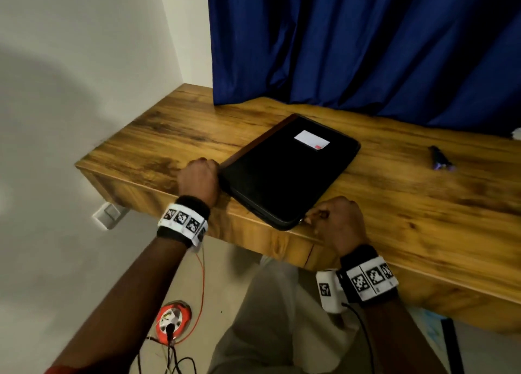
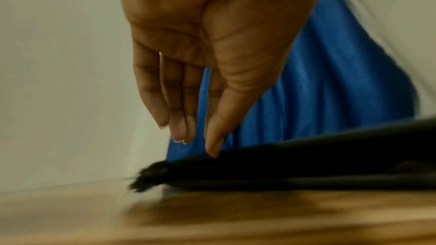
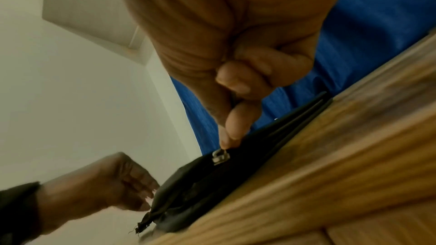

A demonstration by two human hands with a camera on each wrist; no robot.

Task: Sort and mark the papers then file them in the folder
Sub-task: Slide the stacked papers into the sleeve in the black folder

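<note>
On the wooden desk [image 1: 394, 193] a black zippered folder [image 1: 284, 170] lies flat and closed, turned at an angle so one corner reaches the near edge, a white label [image 1: 311, 140] on its cover. Behind it a blue curtain [image 1: 366, 41] hangs down onto the back of the desk, leaving a strip of bare wood between cloth and folder. To the right, well apart from the folder, a dark pen [image 1: 439, 159] lies on open wood, and something small and white shows at the far right edge, too cut off to tell. At the folder's left corner the left hand [image 1: 198, 180] sits with straight fingers close together and pointing down, its thumb [image 2: 213, 137] tip touching the folder's top edge; a frayed tab [image 3: 144, 224] sticks out of that corner. At the near corner the right hand [image 1: 339, 224] pinches the zip pull [image 3: 220, 156] between thumb and forefinger, the other fingers curled in. The desk's left end stops near a pale wall [image 1: 70, 91]. Below, an orange cable reel [image 1: 172, 320] and loose wires lie on the floor beside the person's knees.
</note>
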